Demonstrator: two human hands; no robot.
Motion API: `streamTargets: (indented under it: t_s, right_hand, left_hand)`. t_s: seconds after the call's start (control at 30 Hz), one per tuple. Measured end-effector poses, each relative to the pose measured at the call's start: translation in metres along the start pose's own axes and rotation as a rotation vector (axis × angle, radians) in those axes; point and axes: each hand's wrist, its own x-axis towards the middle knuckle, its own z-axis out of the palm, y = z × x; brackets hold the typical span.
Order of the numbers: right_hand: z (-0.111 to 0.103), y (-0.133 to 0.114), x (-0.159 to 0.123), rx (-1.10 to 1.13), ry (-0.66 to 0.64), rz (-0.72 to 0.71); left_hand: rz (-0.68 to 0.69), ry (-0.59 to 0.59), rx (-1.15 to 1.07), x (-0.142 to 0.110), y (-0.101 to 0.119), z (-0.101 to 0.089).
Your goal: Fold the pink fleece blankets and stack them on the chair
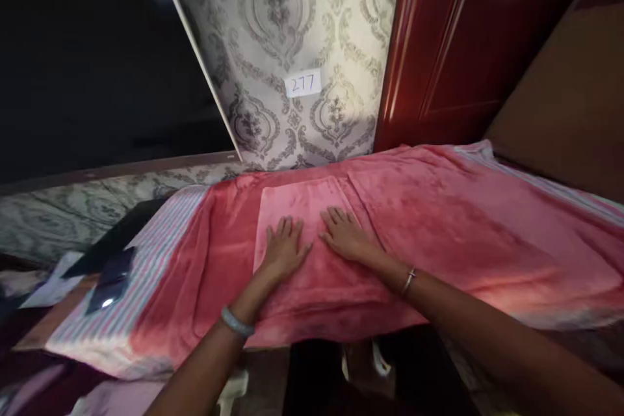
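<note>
Both of my hands rest palm down on a pink plush cloth, which looks like a folded panel lying on a larger pink blanket. My left hand lies with its fingers spread on the left part of the panel. To its right, my right hand is flat, fingers stretched out, near the panel's right side. Neither hand grips anything. A bangle circles each wrist. Part of the panel's near area is hidden under my wrists and forearms.
A striped cloth edge covers the left end, with a dark phone on it. Behind stand a patterned wall bearing a paper label, a large dark screen and a red wooden door frame. A brown panel rises at right.
</note>
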Motion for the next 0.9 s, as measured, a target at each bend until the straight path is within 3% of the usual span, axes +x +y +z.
streamTargets:
  t_s: [0.1, 0.2, 0.4, 0.5, 0.57, 0.73, 0.9]
  right_hand:
    - [0.007, 0.004, -0.008, 0.007, 0.027, 0.003]
    - [0.010, 0.007, -0.011, 0.019, 0.043, 0.006]
    - [-0.009, 0.004, -0.008, 0.005, -0.057, 0.008]
    - [-0.023, -0.004, -0.025, -0.003, -0.113, 0.034]
    - [-0.026, -0.010, -0.045, 0.007, -0.092, 0.010]
    - [-0.008, -0.011, -0.092, -0.003, -0.059, -0.082]
    - [0.009, -0.003, -0.099, -0.023, 0.035, -0.107]
  left_hand:
    - [0.000, 0.052, 0.031, -0.013, 0.003, 0.019]
    - [-0.006, 0.057, 0.036, -0.016, 0.005, 0.027]
    - [-0.019, -0.032, -0.032, -0.011, 0.005, 0.010]
    - [-0.029, -0.067, -0.076, -0.025, 0.008, -0.003]
    - [-0.021, -0.027, -0.084, -0.042, 0.011, -0.005]
    - [-0.023, 0.028, -0.054, -0.083, 0.022, 0.012]
    - [-0.055, 0.088, 0.011, -0.090, 0.025, 0.028]
